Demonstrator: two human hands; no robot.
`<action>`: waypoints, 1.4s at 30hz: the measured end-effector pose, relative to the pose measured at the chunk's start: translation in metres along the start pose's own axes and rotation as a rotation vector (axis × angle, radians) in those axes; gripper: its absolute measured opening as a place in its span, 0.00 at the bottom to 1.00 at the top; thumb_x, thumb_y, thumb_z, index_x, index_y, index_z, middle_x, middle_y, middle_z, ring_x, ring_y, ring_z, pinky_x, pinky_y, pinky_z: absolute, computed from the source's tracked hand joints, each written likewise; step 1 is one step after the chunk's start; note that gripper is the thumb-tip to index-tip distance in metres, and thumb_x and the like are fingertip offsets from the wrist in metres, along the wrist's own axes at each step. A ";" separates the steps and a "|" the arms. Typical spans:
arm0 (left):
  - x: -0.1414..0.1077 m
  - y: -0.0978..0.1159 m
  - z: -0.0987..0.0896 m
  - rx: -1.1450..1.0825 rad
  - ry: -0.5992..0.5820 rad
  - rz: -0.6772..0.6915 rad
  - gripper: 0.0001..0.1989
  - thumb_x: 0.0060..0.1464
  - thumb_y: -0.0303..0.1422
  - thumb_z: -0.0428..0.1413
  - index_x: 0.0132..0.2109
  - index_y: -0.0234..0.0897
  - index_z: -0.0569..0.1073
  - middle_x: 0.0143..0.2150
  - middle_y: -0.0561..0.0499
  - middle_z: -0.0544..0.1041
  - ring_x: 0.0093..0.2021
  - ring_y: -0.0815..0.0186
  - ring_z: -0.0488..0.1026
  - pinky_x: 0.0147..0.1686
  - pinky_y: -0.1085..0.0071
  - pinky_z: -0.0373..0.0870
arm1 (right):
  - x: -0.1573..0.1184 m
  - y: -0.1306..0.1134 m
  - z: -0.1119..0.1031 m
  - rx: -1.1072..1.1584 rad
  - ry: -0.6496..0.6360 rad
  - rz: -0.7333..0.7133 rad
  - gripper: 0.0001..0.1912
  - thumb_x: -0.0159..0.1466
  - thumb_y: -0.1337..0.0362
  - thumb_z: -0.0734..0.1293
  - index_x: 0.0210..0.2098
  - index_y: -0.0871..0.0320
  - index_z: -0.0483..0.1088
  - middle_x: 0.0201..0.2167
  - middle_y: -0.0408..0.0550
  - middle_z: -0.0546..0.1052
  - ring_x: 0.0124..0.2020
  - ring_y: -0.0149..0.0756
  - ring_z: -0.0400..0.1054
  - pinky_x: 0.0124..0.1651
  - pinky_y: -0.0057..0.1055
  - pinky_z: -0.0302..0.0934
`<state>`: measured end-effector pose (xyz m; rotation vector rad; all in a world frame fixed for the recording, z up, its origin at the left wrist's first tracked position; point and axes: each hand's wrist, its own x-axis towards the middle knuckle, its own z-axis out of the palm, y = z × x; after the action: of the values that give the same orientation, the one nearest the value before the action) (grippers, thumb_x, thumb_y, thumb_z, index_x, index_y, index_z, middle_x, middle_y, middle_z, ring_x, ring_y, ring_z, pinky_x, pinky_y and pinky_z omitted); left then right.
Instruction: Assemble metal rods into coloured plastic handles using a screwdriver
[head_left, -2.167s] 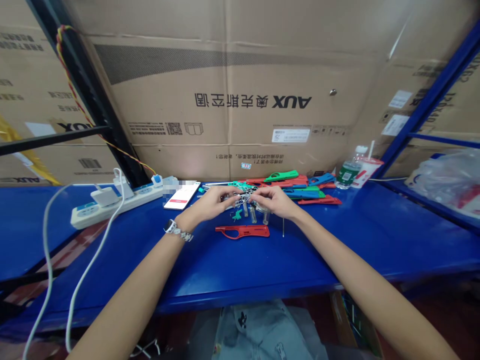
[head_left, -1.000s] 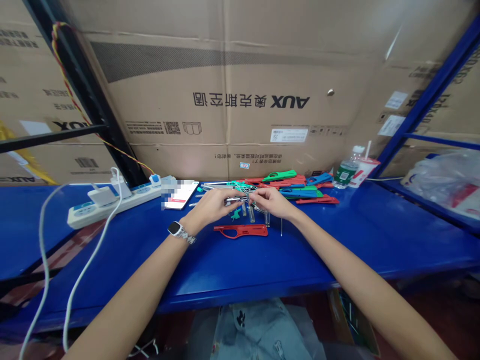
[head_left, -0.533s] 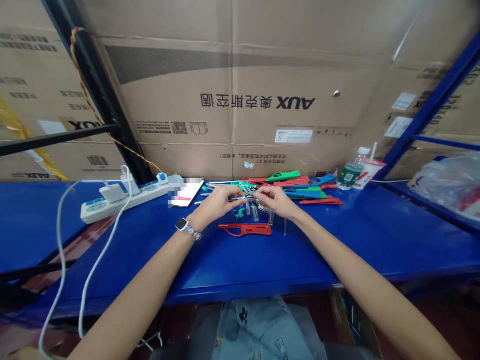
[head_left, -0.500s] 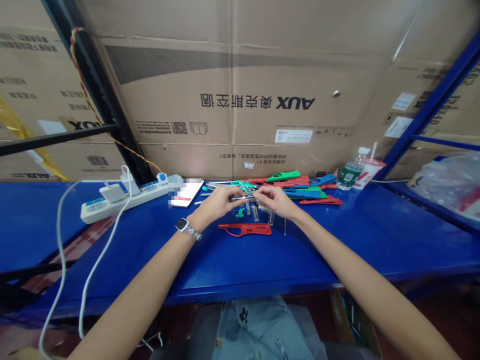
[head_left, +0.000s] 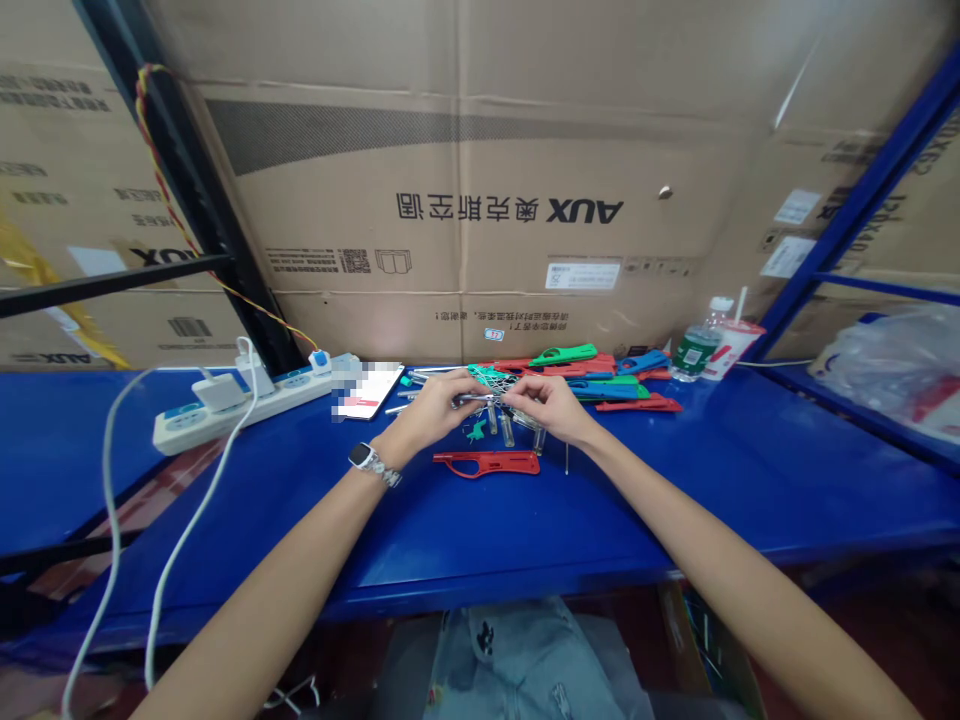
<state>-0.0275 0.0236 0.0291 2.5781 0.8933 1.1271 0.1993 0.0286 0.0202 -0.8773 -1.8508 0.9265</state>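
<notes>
My left hand (head_left: 444,408), below a wrist with a watch, is closed on a thin metal tube over the blue table. The fingertips of my right hand (head_left: 546,402) are pinched at the tube's right end; whatever small part they hold is too small to make out. Around and under both hands lie thin wires, green plastic bits (head_left: 476,431) and several clear cylinders (head_left: 508,431). A red lighter-shaped shell (head_left: 487,463) lies flat in front of the hands. Red, green and blue shells (head_left: 607,389) are piled behind and right of my right hand.
A white power strip (head_left: 180,428) with plugs and cables lies at the left, next to a phone (head_left: 373,388). A bottle (head_left: 696,345) and a red-white cup (head_left: 731,350) stand at the back right. Cardboard (head_left: 480,150) rises behind the blue table (head_left: 480,540).
The view has shifted slightly. My right fingertips have moved a little apart from my left hand, and more of the metal tube shows between the hands.
</notes>
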 end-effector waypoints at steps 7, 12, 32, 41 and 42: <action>-0.001 0.002 -0.001 -0.059 0.028 -0.034 0.05 0.63 0.34 0.61 0.42 0.38 0.79 0.39 0.48 0.83 0.38 0.64 0.78 0.40 0.67 0.73 | -0.002 -0.001 -0.001 -0.066 0.045 -0.056 0.22 0.58 0.44 0.72 0.29 0.59 0.77 0.21 0.43 0.70 0.23 0.29 0.57 0.27 0.29 0.52; 0.000 0.002 -0.001 -0.031 0.030 0.035 0.05 0.65 0.34 0.59 0.43 0.39 0.79 0.41 0.48 0.82 0.41 0.63 0.78 0.43 0.65 0.73 | -0.002 -0.002 0.001 -0.097 0.050 -0.081 0.19 0.59 0.47 0.72 0.30 0.58 0.78 0.23 0.45 0.73 0.25 0.31 0.59 0.29 0.30 0.55; -0.001 -0.002 -0.004 0.194 0.001 0.159 0.06 0.67 0.31 0.56 0.42 0.37 0.78 0.41 0.47 0.79 0.42 0.61 0.74 0.43 0.64 0.71 | -0.007 -0.007 0.003 -0.165 0.027 -0.165 0.09 0.61 0.60 0.72 0.28 0.58 0.81 0.27 0.47 0.83 0.30 0.37 0.75 0.38 0.33 0.66; -0.001 -0.005 -0.002 0.153 -0.032 0.195 0.08 0.68 0.32 0.55 0.44 0.37 0.79 0.40 0.47 0.79 0.41 0.63 0.76 0.43 0.65 0.73 | -0.008 -0.007 0.000 -0.411 0.031 -0.372 0.07 0.62 0.66 0.72 0.27 0.56 0.80 0.26 0.46 0.83 0.28 0.35 0.73 0.40 0.34 0.65; -0.001 -0.004 -0.002 0.149 -0.021 0.185 0.08 0.68 0.32 0.56 0.44 0.37 0.79 0.39 0.47 0.79 0.41 0.63 0.76 0.43 0.66 0.72 | -0.009 -0.008 0.001 -0.403 0.033 -0.366 0.08 0.62 0.65 0.71 0.27 0.56 0.80 0.26 0.46 0.83 0.28 0.35 0.73 0.41 0.34 0.65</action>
<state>-0.0317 0.0258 0.0283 2.8389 0.7743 1.1159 0.2004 0.0175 0.0235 -0.7420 -2.1141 0.3159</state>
